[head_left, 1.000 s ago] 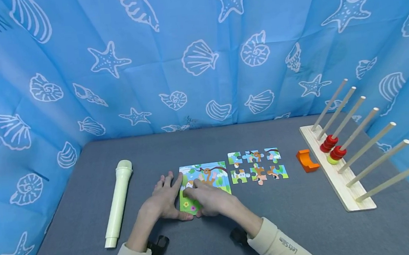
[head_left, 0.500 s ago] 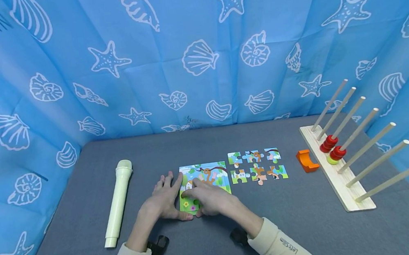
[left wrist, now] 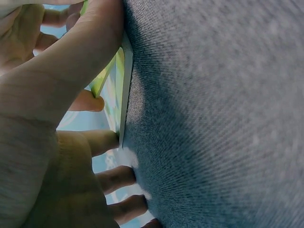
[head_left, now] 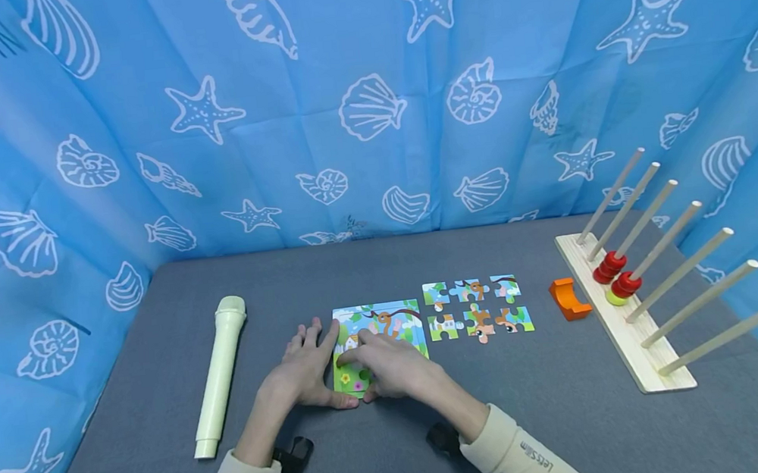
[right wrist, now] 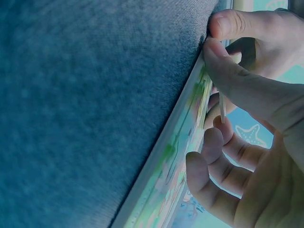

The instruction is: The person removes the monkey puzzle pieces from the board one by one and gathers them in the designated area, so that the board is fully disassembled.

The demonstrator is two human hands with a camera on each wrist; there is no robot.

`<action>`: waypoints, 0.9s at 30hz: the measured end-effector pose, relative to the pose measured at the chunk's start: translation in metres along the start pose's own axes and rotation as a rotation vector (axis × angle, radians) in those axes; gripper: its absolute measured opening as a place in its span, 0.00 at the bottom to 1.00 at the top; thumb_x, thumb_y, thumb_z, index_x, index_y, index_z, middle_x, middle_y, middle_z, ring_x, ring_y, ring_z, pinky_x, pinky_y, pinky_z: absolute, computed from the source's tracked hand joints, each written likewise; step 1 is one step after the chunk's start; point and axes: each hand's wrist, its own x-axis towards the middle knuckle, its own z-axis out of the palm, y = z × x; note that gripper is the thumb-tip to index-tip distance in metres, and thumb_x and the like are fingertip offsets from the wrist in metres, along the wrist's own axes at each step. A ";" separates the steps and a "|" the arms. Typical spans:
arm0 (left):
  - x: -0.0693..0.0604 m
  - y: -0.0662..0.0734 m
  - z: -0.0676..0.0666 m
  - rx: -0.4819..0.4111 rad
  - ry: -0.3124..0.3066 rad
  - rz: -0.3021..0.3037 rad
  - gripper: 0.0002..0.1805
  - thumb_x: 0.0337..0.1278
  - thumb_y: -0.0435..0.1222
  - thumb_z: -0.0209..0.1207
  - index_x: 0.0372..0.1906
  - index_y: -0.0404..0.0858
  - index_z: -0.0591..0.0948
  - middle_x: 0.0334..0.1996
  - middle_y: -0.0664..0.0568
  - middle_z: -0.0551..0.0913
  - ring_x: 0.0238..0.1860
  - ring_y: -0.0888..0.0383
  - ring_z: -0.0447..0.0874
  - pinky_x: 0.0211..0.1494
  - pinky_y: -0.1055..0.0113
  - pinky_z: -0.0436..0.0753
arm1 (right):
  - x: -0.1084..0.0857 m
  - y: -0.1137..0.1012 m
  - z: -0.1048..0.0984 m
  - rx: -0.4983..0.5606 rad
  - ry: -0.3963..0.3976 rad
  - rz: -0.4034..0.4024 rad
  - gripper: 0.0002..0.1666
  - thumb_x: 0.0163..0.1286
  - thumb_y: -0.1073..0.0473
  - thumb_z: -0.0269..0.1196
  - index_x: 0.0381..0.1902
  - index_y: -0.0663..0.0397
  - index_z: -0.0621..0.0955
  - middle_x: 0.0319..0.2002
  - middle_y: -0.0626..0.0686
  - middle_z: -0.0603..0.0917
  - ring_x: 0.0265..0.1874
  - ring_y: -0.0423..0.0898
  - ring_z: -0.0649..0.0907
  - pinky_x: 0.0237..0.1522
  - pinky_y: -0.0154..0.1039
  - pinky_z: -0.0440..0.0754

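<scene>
Grey cloth covers the desk [head_left: 573, 400]. From the head view, a picture jigsaw board [head_left: 386, 307] lies flat between both hands: the left hand [head_left: 309, 366], fingers spread wide, brackets its left side and near edge, while the right hand [head_left: 395, 368] bends narrow over its near left part. Six loose jigsaw pieces [head_left: 479, 321] sit in two rows to the right.

Left wrist: a green jigsaw piece [left wrist: 100, 81] tilts above the board, a right fingertip under its raised end. Keeping the left thumb and index against the rim should stop the board sliding.

Right wrist: that piece shows edge-on, thin, pinched between right thumb and finger. Whether it is coming out or going in, I cannot tell; either way, best to grip by the edges, level it gently and avoid bending the tabs.
</scene>
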 end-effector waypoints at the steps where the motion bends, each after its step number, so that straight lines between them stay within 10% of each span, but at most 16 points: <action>1: 0.000 0.000 0.000 0.002 0.001 0.000 0.70 0.41 0.60 0.77 0.83 0.39 0.48 0.81 0.28 0.44 0.81 0.25 0.41 0.78 0.30 0.54 | 0.000 0.000 0.000 0.001 0.003 -0.001 0.36 0.57 0.56 0.79 0.64 0.40 0.82 0.44 0.48 0.79 0.31 0.38 0.72 0.29 0.30 0.72; 27: 0.003 0.000 0.002 0.015 -0.007 -0.007 0.71 0.40 0.60 0.78 0.83 0.38 0.49 0.81 0.28 0.44 0.81 0.25 0.41 0.79 0.31 0.54 | -0.035 0.027 -0.021 0.079 0.070 -0.055 0.32 0.60 0.57 0.77 0.63 0.47 0.83 0.44 0.54 0.81 0.34 0.43 0.78 0.30 0.33 0.76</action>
